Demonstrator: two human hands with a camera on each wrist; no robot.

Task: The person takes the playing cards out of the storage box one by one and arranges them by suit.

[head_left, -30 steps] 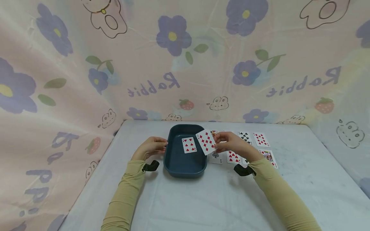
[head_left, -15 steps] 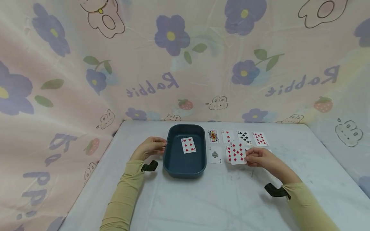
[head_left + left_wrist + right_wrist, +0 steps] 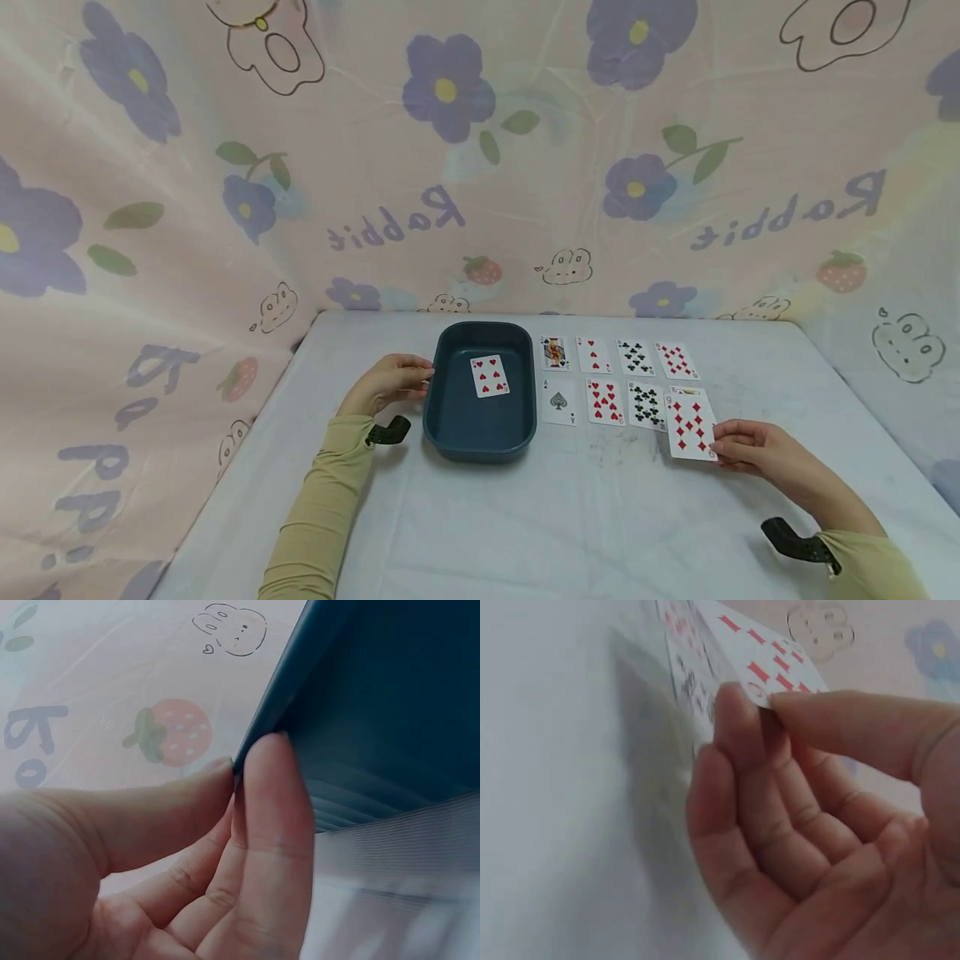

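A pink cloth backdrop [image 3: 480, 167] printed with purple flowers, strawberries and the word "Rabbit" hangs behind and to both sides of the scene. Below it lies the pale tabletop [image 3: 525, 517], which carries everything else.

Left of the middle sits a dark blue tray [image 3: 453, 417], rectangular with rounded corners. A single heart card [image 3: 490, 376] lies face up inside it, towards the far end.

Just right of the tray, face-up cards lie in two rows. The far row [image 3: 618, 356] has four: a face card, a low heart card, a club card and a diamond card. The near row [image 3: 596, 402] has the ace of spades next to the tray, then a heart card and a club card.

The left hand [image 3: 386, 383] rests at the tray's left rim; the left wrist view shows its thumb and fingers [image 3: 274, 825] pinching that rim between them.

The right hand [image 3: 753, 450] is at the right end of the near row and holds the nine of diamonds [image 3: 690, 425], pinched at its right edge between thumb and fingertips. The card is face up, low over the tabletop, and partly covers another card [image 3: 686, 390] whose far edge shows beyond it. I cannot tell whether the nine touches the surface.
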